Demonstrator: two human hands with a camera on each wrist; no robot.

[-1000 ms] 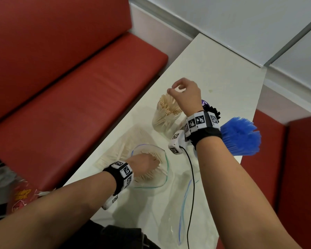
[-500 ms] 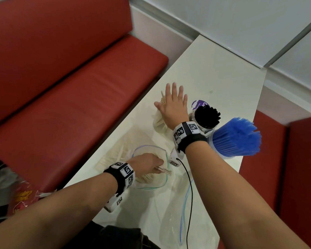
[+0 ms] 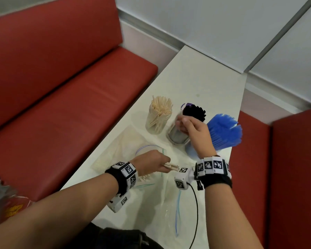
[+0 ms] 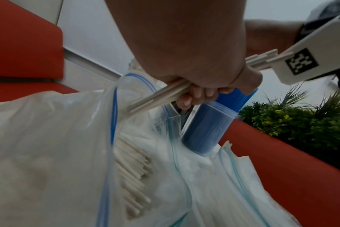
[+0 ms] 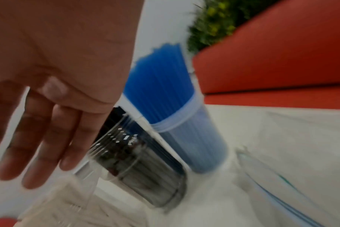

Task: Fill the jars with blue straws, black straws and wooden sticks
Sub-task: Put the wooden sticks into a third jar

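Note:
Three jars stand on the white table (image 3: 201, 78): one with wooden sticks (image 3: 159, 115), one with black straws (image 3: 185, 126) and one with blue straws (image 3: 221, 132). My left hand (image 3: 151, 163) grips a small bundle of wooden sticks (image 3: 171, 167) above the open zip bag (image 3: 129, 146); the left wrist view shows the fingers (image 4: 196, 95) curled round the bundle (image 4: 157, 98). My right hand (image 3: 192, 128) hovers over the black straw jar (image 5: 138, 167), its fingers (image 5: 43, 138) straight and holding nothing. The blue straw jar (image 5: 184, 122) stands just behind.
More wooden sticks (image 4: 134, 173) lie inside the zip bag. Another clear zip bag (image 3: 172, 209) lies flat near the table's front edge. Red bench seats (image 3: 70, 108) flank the table on both sides. A green plant (image 4: 293, 122) shows behind the right bench.
My right hand has lifted off the wooden stick jar and drawn back toward the black straw jar. My left hand has pulled a bundle of sticks up out of the bag.

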